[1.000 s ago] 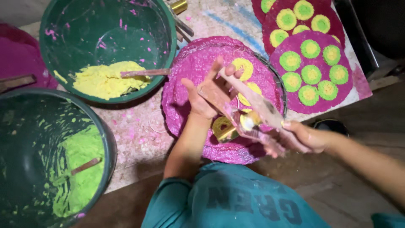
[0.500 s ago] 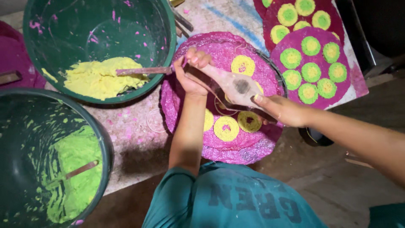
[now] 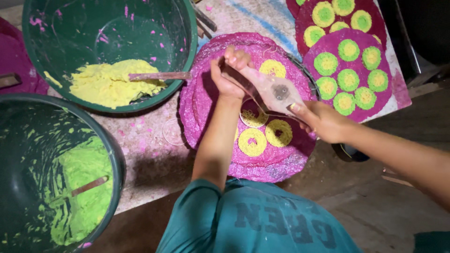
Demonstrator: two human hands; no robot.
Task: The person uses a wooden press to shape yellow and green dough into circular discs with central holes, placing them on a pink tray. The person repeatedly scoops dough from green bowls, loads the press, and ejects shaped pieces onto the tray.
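as we look down from the head camera, we find both hands over the pink mat (image 3: 206, 107), holding a clear squeeze bag (image 3: 269, 89) between them. our left hand (image 3: 229, 75) is closed around the bag's upper end, fingers curled over it near the rim of the yellow paste bucket (image 3: 183, 61). our right hand (image 3: 323, 122) is closed on the lower end, thumb and fingers pinching the film. the bag hangs stretched between the two hands, just above the yellow rings (image 3: 265, 136) laid on the mat, and we cannot tell whether it touches them.

we judge the bag to be light, soft and limp, likely slick with paste, so it wants a hold at both ends rather than at the middle. the film looks thin and could tear or burst if squeezed hard. it is see-through, smeared, and carries a dark round spot near its centre; we cannot tell whether that spot is a nozzle or a stain.

a wooden stick (image 3: 159, 76) rests in the yellow paste. a second bucket (image 3: 117, 159) at lower left holds green paste. finished mats (image 3: 389, 89) with green and yellow discs lie at upper right.
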